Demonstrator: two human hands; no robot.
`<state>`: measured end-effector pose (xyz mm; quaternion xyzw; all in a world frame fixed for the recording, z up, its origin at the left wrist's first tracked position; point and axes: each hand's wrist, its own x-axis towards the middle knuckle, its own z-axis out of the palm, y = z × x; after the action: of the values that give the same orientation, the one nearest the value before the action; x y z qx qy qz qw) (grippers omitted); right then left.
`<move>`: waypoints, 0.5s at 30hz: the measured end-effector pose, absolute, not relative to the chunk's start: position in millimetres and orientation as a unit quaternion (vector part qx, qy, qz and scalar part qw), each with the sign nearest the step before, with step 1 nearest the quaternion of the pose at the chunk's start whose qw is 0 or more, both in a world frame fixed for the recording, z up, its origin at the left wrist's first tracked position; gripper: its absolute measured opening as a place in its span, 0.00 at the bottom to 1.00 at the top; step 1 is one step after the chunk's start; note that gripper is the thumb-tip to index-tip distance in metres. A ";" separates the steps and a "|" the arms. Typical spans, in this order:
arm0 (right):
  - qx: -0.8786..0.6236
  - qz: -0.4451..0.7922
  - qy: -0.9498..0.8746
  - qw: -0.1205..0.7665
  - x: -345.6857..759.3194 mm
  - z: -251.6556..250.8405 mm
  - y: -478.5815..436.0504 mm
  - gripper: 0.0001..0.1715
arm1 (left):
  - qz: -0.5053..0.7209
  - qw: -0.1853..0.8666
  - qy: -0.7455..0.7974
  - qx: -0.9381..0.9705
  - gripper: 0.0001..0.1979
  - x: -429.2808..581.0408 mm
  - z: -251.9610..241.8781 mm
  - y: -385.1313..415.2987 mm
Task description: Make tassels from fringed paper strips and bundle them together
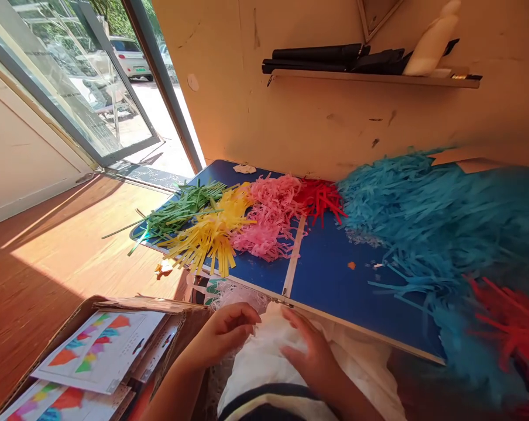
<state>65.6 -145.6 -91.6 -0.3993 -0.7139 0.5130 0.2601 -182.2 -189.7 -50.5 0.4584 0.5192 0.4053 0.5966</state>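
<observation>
Blue folding table (326,275) against an orange-lit wall (229,105), glass door (110,105) at left, shelf (378,78) above. Shredded strips lie across the tabletop, left to right: green strips (183,207), yellow strips (216,228), pink strips (273,216), red strips (323,199), then a big turquoise heap (444,216) spilling past the near edge, with more red strands (510,327) at lower right. Both hands are over the lap, apart, just in front of the table edge. Left hand (227,333): fingers curled toward thumb, can't tell if anything's pinched; white shreds (233,295) just behind it. Right hand (308,348): fingers loosely spread, thumb apart, over white cloth (258,365). Cardboard box (194,327) at left holds printed packets (102,351).
</observation>
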 end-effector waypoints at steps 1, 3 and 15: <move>-0.346 0.562 -0.715 0.229 44.7 -83.0 -138.1 0.30 | 0.419 0.591 0.499 0.476 0.16 -181.4 -34.6 -189.6; -0.281 0.651 -0.681 0.182 20.1 -70.5 -126.8 0.24 | 0.464 0.536 0.498 0.499 0.13 -186.3 -13.0 -192.1; -0.272 0.725 -0.477 0.415 169.0 -50.5 -122.2 0.16 | 0.484 0.350 0.617 0.513 0.08 -245.0 -29.2 -204.6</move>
<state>169.0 -122.2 -50.5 -0.2719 -0.4773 0.7252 0.4152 -245.0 -204.6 -29.2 0.5128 0.6170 0.4839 0.3495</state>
